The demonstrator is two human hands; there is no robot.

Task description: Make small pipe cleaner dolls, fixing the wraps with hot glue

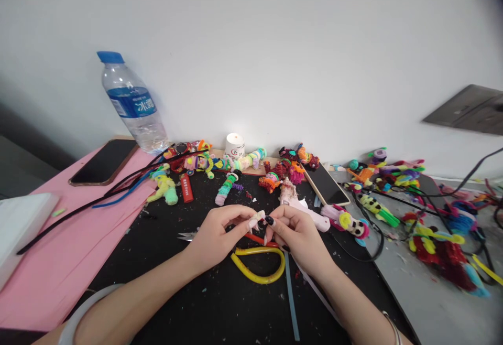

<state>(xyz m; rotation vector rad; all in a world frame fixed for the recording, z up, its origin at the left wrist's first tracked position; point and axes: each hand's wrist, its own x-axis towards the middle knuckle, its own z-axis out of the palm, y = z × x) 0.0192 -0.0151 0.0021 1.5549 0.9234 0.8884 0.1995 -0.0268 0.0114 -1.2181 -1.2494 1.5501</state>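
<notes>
Over the black mat, my left hand (223,232) pinches a small pale, whitish piece (258,217) between thumb and fingers. My right hand (295,234) meets it from the right, its fingers closed at the end of the same piece. What exactly the piece is, I cannot make out. Just below both hands lie scissors (260,280) with a yellow and a red handle, their blades poking out left of my left hand. Behind my right hand rests a pale pink glue gun (314,217). A translucent glue stick (291,300) lies under my right wrist.
Several colourful pipe-cleaner figures (243,160) line the wall, with more on the right (379,208). A water bottle (135,104), a phone (104,161) and pink paper (51,250) are at left. A red lighter (186,187), paper cup (234,146) and second phone (326,183) lie behind my hands.
</notes>
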